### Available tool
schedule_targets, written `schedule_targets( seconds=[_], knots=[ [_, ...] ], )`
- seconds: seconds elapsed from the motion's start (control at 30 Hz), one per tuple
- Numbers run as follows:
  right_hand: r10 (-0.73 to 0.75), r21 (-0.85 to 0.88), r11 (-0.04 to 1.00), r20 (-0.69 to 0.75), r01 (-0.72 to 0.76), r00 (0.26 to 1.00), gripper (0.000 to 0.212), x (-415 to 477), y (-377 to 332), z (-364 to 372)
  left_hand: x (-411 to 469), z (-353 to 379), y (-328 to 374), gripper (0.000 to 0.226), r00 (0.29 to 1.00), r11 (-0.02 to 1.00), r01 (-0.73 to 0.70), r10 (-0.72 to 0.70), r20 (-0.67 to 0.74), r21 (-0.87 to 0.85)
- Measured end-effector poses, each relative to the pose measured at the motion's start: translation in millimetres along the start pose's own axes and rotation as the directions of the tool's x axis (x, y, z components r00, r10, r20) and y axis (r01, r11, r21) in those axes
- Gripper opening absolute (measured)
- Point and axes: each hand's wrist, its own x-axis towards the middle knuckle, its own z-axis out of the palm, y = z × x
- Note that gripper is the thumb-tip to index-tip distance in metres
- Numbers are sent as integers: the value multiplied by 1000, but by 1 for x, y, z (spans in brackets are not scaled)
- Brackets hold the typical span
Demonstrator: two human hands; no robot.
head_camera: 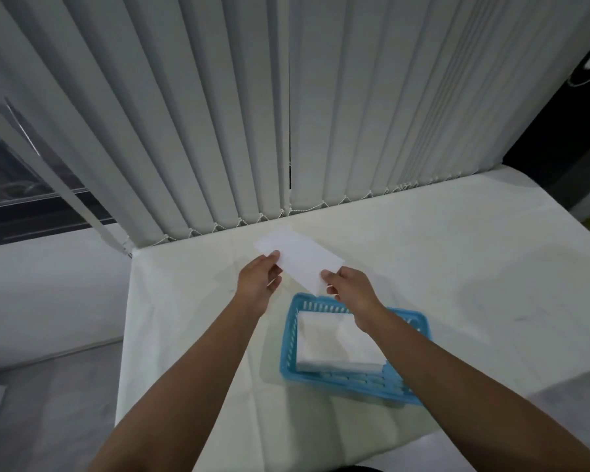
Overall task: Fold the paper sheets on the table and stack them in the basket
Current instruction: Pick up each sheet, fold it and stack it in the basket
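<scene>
Both bare forearms reach forward; the left hand [258, 279] and right hand [349, 289] pinch a narrow, seemingly folded paper sheet [298, 260] above the table [457, 267], just beyond the blue basket [338, 381] holding stacked sheets [334, 342].

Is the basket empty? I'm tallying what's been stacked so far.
No, the blue basket already holds a stack of folded white paper sheets, while both hands hold another sheet above the table.
</scene>
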Motion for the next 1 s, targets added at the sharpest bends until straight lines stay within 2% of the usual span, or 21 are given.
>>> schedule_targets(
  seconds=[0.2,0.27,0.33,0.43,0.5,0.67,0.8,1.0],
  knots=[
    [-55,-77,996,-6,55,998,21,-15,14,-31,-9,-6,-4,7,999,999,-24,22,40,34],
    [-49,-122,991,10,50,999,30,-19,18,-41,-14,-4,-5,2,995,997,-6,-2,96,78],
    [-38,-152,987,26,41,999,36,-23,22,-50,-19,-2,-7,7,992,986,-6,-14,124,165],
    [-18,-160,987,19,20,1000,28,-28,28,-60,-24,-2,-14,9,996,917,-55,22,89,394],
    [-13,-140,990,-20,10,1000,22,-31,33,-66,-29,-2,-20,11,997,862,-74,58,48,502],
    [21,-2,1000,-114,-22,993,14,-38,47,-79,-39,-8,-39,7,999,829,-40,37,17,557],
    [62,35,998,-139,-58,988,15,-42,57,-84,-47,-18,-55,7,1000,803,-5,10,-5,596],
    [88,32,996,-168,-84,982,15,-42,69,-84,-55,-27,-72,11,997,702,-51,80,-7,710]
  ],
)
